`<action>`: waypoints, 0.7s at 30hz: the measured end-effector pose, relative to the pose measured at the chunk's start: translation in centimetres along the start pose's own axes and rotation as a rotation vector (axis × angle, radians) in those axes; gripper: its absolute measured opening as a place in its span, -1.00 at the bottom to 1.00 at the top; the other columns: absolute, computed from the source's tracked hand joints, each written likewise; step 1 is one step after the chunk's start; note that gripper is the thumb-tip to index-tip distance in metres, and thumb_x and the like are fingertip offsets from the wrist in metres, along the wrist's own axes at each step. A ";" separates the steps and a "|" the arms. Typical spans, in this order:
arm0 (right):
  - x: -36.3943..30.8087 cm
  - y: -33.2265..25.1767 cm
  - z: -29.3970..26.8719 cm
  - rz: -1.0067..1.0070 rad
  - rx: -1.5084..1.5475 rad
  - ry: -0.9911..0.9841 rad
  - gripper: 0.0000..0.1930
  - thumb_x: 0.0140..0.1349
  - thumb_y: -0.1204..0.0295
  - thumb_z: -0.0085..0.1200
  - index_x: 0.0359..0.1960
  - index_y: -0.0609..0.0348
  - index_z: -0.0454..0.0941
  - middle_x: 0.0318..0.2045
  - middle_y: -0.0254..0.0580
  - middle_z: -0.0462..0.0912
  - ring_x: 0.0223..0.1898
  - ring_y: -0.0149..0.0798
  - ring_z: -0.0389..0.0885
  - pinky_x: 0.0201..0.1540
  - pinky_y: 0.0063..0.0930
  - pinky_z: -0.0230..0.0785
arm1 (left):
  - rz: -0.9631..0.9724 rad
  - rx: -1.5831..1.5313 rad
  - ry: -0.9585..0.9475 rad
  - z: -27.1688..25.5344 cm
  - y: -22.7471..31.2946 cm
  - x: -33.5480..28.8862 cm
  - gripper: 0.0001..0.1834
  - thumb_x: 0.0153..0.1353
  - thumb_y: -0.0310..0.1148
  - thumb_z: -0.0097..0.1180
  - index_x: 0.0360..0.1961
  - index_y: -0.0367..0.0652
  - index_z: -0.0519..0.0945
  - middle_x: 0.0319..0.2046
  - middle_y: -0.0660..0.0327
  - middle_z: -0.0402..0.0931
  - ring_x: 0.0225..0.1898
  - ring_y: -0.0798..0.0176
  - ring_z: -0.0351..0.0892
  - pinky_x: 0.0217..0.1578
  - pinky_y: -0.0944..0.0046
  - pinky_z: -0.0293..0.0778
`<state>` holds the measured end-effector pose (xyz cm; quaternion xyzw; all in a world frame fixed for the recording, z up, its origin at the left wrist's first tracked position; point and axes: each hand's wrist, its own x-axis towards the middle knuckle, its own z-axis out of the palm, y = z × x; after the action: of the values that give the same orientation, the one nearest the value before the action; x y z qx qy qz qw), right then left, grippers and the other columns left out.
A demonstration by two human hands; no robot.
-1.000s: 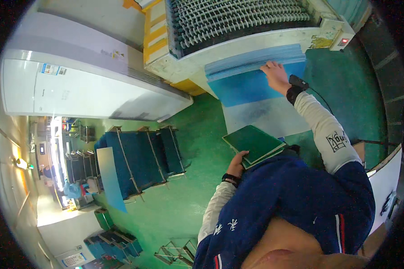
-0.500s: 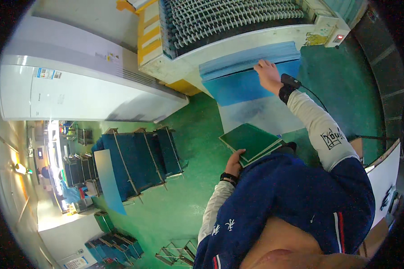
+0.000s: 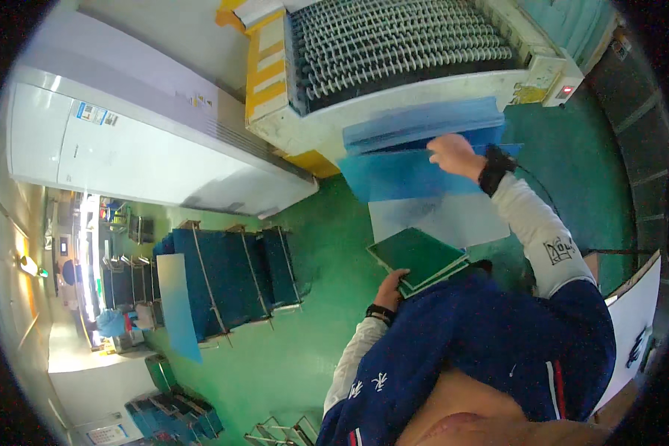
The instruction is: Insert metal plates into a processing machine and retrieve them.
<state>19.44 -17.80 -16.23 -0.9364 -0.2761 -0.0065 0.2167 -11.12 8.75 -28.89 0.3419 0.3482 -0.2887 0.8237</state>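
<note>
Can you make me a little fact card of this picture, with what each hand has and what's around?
Left hand: holds green boards with pale edges
Right hand: fingers at the upper edge of a blue sheet
Behind the blue sheet: stack of blue sheets
Beyond the stack: machine with rows of rollers
Picture left: dark blue panels in racks; tall white cabinet
Floor: green
</note>
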 end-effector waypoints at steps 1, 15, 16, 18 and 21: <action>0.3 -0.6 -3.3 0.024 -0.006 0.038 -0.76 0.00 0.29 0.21 -0.46 0.22 0.52 -0.51 -0.01 0.59 -0.36 0.14 0.57 -0.34 0.01 0.35 | -0.041 0.000 -0.003 -0.1 -0.1 0.1 -0.78 0.18 -0.37 0.15 -0.16 -0.20 0.54 -0.28 0.17 0.57 -0.19 0.20 0.59 -0.15 0.27 0.54; 6.9 11.1 -14.0 0.266 1.276 0.262 -0.75 0.17 0.54 0.16 -0.13 0.26 0.45 -0.17 -0.11 0.58 -0.15 -0.12 0.56 -0.07 -0.30 0.49 | 0.203 0.409 -0.044 0.0 0.2 -0.7 -0.58 0.15 -0.60 0.07 0.07 -0.17 0.44 -0.06 0.11 0.50 -0.07 0.27 0.52 -0.03 0.31 0.46; 8.6 13.4 -11.2 0.266 1.280 0.275 -0.75 0.17 0.54 0.16 -0.13 0.26 0.45 -0.17 -0.11 0.58 -0.15 -0.12 0.56 -0.07 -0.30 0.49 | 0.387 0.719 -0.065 0.5 0.3 -1.1 -0.58 0.15 -0.60 0.06 0.07 -0.17 0.45 -0.06 0.12 0.51 -0.06 0.27 0.52 -0.01 0.29 0.44; 12.4 14.5 -7.3 0.450 1.997 0.411 -0.74 0.18 0.43 0.19 -0.13 0.19 0.45 -0.16 -0.19 0.55 -0.11 -0.21 0.51 -0.02 -0.27 0.46 | 0.486 0.846 -0.083 -4.4 -2.5 1.9 -0.59 0.15 -0.59 0.06 0.06 -0.16 0.47 -0.06 0.14 0.51 -0.06 0.26 0.52 0.02 0.25 0.42; 15.4 10.8 -4.4 0.399 2.091 0.419 -0.75 0.23 0.39 0.16 -0.15 0.25 0.44 -0.13 -0.11 0.55 -0.12 -0.20 0.54 -0.06 -0.34 0.51 | 0.346 0.434 -0.048 -10.0 -7.3 5.9 -0.64 0.17 -0.53 0.08 0.02 -0.15 0.51 -0.08 0.17 0.52 -0.06 0.23 0.53 0.02 0.23 0.41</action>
<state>38.53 -19.79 -14.57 -0.2965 0.0548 0.1076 0.9474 -16.59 10.65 -41.27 0.5578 0.1950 -0.2196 0.7763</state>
